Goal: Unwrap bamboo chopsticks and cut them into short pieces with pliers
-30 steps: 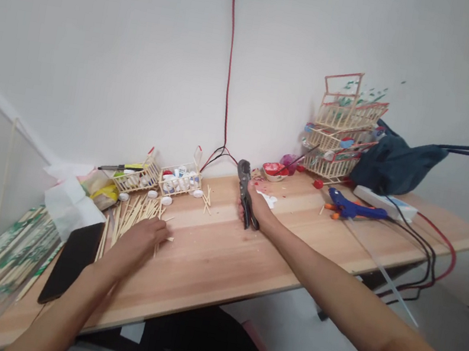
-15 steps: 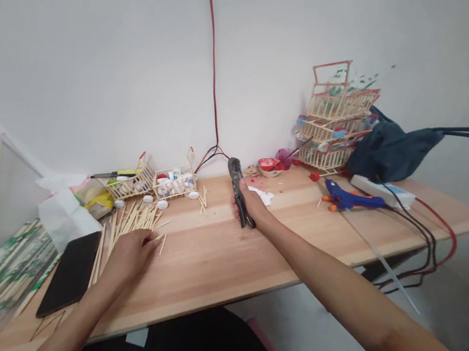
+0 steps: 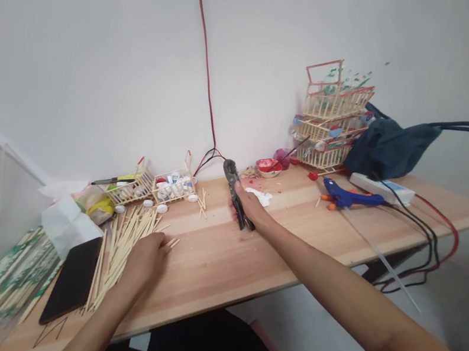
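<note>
My right hand [image 3: 251,207] is closed round the handles of dark pliers [image 3: 231,174], whose grey jaws point up toward the wall. Low over the table's left half, my left hand [image 3: 147,260] pinches short wooden sticks [image 3: 173,242], and two pale ends poke out past its fingertips. The fingertips themselves are mostly hidden behind the hand. Close beside that hand lies a loose pile of longer wooden sticks [image 3: 128,242]. A few short sticks [image 3: 202,203] rest crossed on the wood between my two hands.
Two small stick-built carts [image 3: 175,185] stand at the back, more carts [image 3: 332,126] are stacked to the right. A black phone [image 3: 72,280], packaged sticks [image 3: 6,275], red paint bowl [image 3: 268,167], blue glue gun [image 3: 350,195], power strip [image 3: 380,190] and dark bag [image 3: 394,148] lie around.
My left hand has shifted a little right and away from the pile, with short sticks now between its fingers. My right hand keeps the pliers in nearly the same spot.
</note>
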Demonstrator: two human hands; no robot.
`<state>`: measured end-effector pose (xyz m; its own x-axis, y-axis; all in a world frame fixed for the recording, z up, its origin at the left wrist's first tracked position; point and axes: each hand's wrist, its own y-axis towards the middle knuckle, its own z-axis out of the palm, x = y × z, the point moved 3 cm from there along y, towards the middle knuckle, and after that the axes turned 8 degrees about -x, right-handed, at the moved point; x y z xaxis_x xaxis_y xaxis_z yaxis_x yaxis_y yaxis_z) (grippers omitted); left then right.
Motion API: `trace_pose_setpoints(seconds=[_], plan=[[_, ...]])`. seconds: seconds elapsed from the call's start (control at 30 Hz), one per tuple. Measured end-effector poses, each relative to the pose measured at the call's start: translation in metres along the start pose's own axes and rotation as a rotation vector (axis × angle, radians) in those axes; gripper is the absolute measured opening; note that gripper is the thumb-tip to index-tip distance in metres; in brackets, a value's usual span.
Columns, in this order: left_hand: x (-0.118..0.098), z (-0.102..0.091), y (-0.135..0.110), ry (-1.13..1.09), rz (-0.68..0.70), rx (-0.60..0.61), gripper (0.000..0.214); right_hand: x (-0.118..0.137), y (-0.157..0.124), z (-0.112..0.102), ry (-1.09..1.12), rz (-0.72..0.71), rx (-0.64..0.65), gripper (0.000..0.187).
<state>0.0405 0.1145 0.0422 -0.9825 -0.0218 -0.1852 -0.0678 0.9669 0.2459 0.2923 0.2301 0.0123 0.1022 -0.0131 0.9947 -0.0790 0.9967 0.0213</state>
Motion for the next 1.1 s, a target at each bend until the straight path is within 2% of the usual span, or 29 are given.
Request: trace_pose_setpoints(seconds=[0.1,0.17,0.27,0.4,0.53,0.7,0.87,0.97,1.1], plan=[[-0.003,0.009,0.007,-0.354,-0.052,-0.030,0.020,0.006,-0.006,0.004,0.027,-0.036,0.095,0.062],[-0.011,0.018,0.013,-0.692,-0.111,0.046,0.025,0.010,-0.012,0.008,0.027,-0.069,0.166,0.055],[-0.038,0.028,0.021,-1.155,-0.200,0.199,0.036,0.017,-0.020,0.014,-0.076,-0.151,0.251,0.044],[-0.079,0.032,0.028,-1.468,-0.267,0.282,0.040,0.020,-0.025,0.017,-0.192,-0.244,0.274,0.033],[-0.100,0.041,0.033,-1.576,-0.288,0.326,0.036,0.019,-0.022,0.015,-0.204,-0.320,0.230,0.021],[-0.097,0.050,0.036,-1.577,-0.395,0.264,0.038,0.018,-0.016,0.011,-0.239,-0.343,0.154,0.013],[-0.093,0.052,0.031,-1.540,-0.460,0.319,0.043,0.019,-0.020,0.013,-0.243,-0.329,0.161,0.012],[-0.091,0.053,0.031,-1.529,-0.419,0.306,0.041,0.019,-0.022,0.014,-0.236,-0.364,0.170,0.012],[-0.088,0.055,0.032,-1.489,-0.279,0.280,0.033,0.019,-0.024,0.015,-0.266,-0.409,0.188,0.013]])
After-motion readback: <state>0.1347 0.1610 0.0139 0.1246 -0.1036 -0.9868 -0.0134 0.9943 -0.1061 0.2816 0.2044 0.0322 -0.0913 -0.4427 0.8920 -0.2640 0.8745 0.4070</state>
